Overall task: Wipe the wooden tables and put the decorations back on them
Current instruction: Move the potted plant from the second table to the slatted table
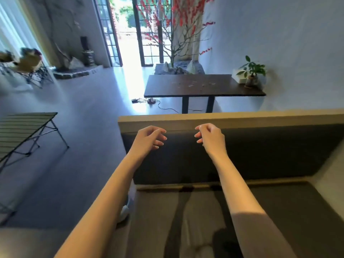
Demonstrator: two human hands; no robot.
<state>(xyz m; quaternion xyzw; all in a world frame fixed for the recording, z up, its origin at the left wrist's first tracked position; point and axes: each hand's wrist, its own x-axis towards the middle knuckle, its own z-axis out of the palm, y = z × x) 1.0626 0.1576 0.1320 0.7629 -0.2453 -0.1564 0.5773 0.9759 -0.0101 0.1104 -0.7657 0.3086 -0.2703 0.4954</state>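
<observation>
Both hands are empty: the left hand (149, 137) and right hand (210, 135) hang in the air with fingers loosely curled, touching nothing, above a bench back (242, 120). Beyond it stands the table (186, 90), crumbs across its top, a plant (251, 73) at its right end. Best to fetch a cloth first, lift the plant off, then wipe.

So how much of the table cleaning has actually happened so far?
Nothing looks done. The dark wooden table beyond the bench back has pale scraps scattered on its top, and its potted plant and white box sit at its right end. Nothing is in hand: the left hand and right hand hover empty, fingers loosely curled. No cloth is in sight. Clearing, wiping and redecorating remain.
</observation>
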